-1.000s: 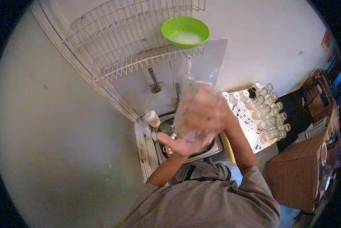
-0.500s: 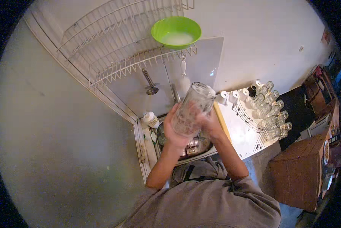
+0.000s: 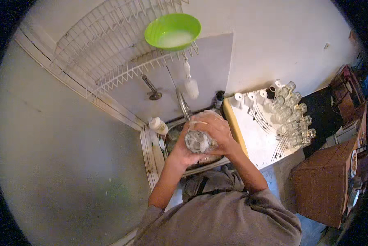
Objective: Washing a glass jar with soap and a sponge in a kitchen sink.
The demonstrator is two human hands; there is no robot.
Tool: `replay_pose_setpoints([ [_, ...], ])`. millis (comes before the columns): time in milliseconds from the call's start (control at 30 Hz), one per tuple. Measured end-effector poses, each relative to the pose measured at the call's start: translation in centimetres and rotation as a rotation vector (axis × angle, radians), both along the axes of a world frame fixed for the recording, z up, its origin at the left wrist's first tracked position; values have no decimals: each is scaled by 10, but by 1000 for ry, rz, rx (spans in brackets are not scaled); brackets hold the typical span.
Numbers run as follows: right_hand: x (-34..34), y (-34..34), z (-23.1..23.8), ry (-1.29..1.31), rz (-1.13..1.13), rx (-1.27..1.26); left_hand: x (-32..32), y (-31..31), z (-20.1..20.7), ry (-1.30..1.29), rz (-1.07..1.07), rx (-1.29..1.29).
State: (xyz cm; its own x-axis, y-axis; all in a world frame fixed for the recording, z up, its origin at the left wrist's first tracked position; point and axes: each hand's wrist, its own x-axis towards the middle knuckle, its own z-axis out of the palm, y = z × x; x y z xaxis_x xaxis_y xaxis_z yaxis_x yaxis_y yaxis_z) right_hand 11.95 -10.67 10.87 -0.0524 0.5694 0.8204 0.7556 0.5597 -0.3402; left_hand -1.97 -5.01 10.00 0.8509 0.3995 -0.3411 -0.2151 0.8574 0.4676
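A clear glass (image 3: 197, 142) is up over the sink (image 3: 209, 168), with one round end facing up at the camera. Both hands are wrapped around it. The left hand (image 3: 181, 154) holds it from the left side, and the right hand (image 3: 217, 128) curls over the far side and the right. White streaks show on the right hand.

Some things sit in the sink, but the hands hide most of them. Behind the hands is a shiny tap (image 3: 182, 103). A white bottle (image 3: 158, 126) leans near the left corner of the sink, and a dark bottle (image 3: 219, 99) stands at the right back corner.

A white brush (image 3: 191, 87) hangs under a green bowl (image 3: 167, 28), which sits on a wire rack (image 3: 128, 74). To the right, a white table (image 3: 249, 141) holds white cups (image 3: 252, 97) and many clear glasses (image 3: 292, 117) close together. A brown box (image 3: 319, 190) is farther right.
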Motion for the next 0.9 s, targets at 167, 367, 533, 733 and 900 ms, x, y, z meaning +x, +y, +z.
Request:
replay_pose_setpoints([
  [167,3,-7,-4,-202,101,69,-6,-3,-14,137,77,301],
  [367,17,-2,-15,-330,189,-102,3,-10,-20,180,159,428],
  [533,30,9,-18,-203,199,-203,19,8,-86,-321,105,-117],
  [733,47,-2,-20,320,317,-194,30,0,-62,-157,253,374],
  [900,52,-7,34,738,70,61,29,-4,-15,136,209,1057],
])
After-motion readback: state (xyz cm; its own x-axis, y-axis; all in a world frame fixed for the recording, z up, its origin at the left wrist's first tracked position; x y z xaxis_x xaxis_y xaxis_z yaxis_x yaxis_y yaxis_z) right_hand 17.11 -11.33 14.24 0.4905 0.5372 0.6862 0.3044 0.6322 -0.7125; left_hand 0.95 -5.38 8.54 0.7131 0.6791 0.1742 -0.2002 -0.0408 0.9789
